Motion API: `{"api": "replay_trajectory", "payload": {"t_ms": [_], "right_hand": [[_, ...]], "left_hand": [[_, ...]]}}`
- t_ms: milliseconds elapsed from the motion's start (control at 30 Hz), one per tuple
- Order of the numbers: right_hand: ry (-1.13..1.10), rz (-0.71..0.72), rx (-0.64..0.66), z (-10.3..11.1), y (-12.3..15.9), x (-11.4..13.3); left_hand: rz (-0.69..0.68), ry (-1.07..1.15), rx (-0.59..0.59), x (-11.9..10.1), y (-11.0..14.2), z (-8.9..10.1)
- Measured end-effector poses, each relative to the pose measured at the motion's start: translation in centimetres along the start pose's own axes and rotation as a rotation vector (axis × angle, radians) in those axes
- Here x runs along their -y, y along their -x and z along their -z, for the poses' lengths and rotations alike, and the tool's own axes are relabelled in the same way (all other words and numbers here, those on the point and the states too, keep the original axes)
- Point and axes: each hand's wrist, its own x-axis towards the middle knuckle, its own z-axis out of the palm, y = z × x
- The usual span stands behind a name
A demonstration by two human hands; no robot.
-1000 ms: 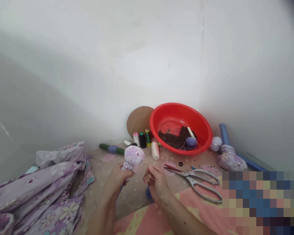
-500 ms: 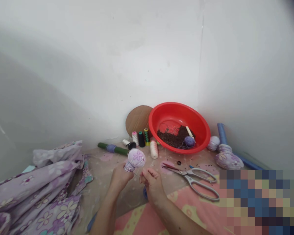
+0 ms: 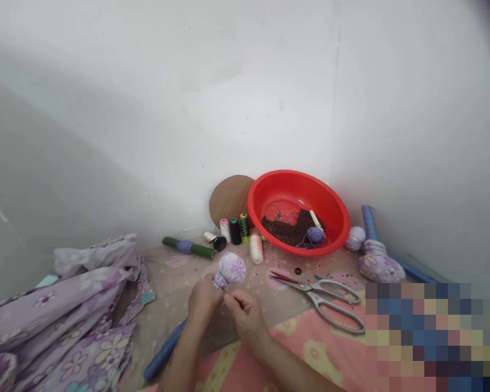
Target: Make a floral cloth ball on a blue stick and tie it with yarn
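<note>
My left hand (image 3: 206, 302) is curled tight round the neck of a floral cloth bundle (image 3: 232, 268), whose rounded head sticks out past my knuckles, tilted to the far right. My right hand (image 3: 247, 316) comes in just beside it, thumb and fingers closed in a pinch under the head (whether a thread runs between them, I cannot tell). A blue tube (image 3: 165, 351) shows to the near left, partly behind my left forearm.

To my left I have a wide stretch of covering before the crumpled floral cloth (image 3: 85, 294). On the far side the room is tighter: the green stick (image 3: 184, 247) ends near the bundle, and the pink-and-white spool (image 3: 256, 249) stands near it on the right. To the right, a modest gap separates my right hand from the scissors (image 3: 310, 287), their blades slightly parted and pointing left.

The beige covering (image 3: 167, 288) has pale dots and pink patches, and a pink-and-yellow cloth (image 3: 294, 348) overlaps its near edge. At the far side the red basin (image 3: 330, 207) sits tilted towards me, overlapping a cardboard disc (image 3: 231, 201); pale, marked walls (image 3: 245, 81) rise behind.
</note>
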Motion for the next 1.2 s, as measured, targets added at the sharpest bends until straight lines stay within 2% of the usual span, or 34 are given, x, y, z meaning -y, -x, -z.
{"api": "replay_trajectory", "payload": {"t_ms": [267,633,967,1200], "right_hand": [[0.049,0.032,0.011,0.0,0.1,-0.3],[0.082,0.029,-0.021,-0.1,0.3,-0.9],[0.042,0.023,-0.013,-0.5,0.7,-0.9],[0.229,0.162,0.039,-0.8,1.1,-1.6]], "left_hand": [[-0.061,-0.025,0.003,0.3,-0.3,-0.5],[-0.080,-0.057,0.008,0.2,0.9,-0.9],[-0.040,-0.162,-0.044,0.1,1.9,-0.5],[-0.062,-0.155,-0.088,0.6,1.7,-1.1]]}}
